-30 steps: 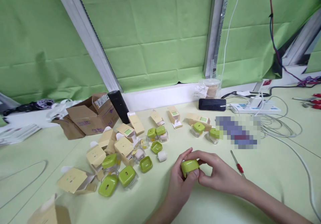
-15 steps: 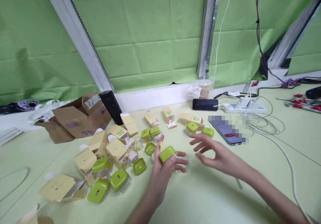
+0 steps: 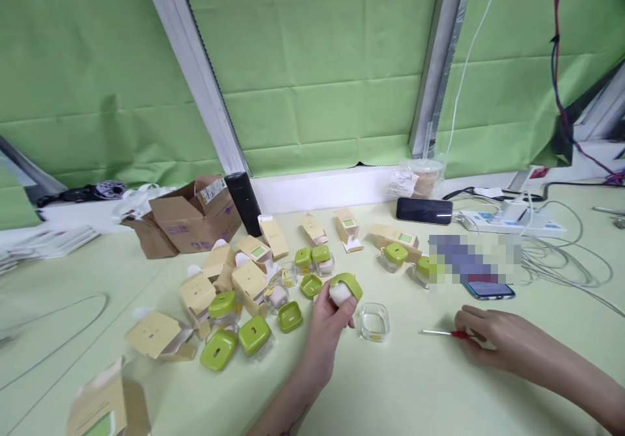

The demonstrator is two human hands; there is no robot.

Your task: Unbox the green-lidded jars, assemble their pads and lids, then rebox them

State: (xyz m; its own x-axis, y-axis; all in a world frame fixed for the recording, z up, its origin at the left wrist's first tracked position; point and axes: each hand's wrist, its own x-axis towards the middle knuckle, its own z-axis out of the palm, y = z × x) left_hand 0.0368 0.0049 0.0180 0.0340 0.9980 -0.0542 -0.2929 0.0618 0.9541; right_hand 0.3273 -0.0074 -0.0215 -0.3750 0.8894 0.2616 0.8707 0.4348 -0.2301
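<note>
My left hand is closed around a green lid, tilted so that a rounded white part shows on its underside. Just right of that hand, a clear square container stands uncovered on the table. My right hand rests low over the table with its fingers on the red handle of a small screwdriver, whose thin shaft points left. Two green lids without containers, one of them an upturned lid, lie left of my left hand.
Several green-lidded containers and opened cardboard boxes crowd the left side. Behind them are a brown carton and a black cylinder. Two phones, one a dark phone, a power strip and loose cables lie right.
My right hand has moved down and right onto the screwdriver. My left hand has turned the green lid, so its white underside shows. The clear container now stands in full view. The camera view has shifted left.
</note>
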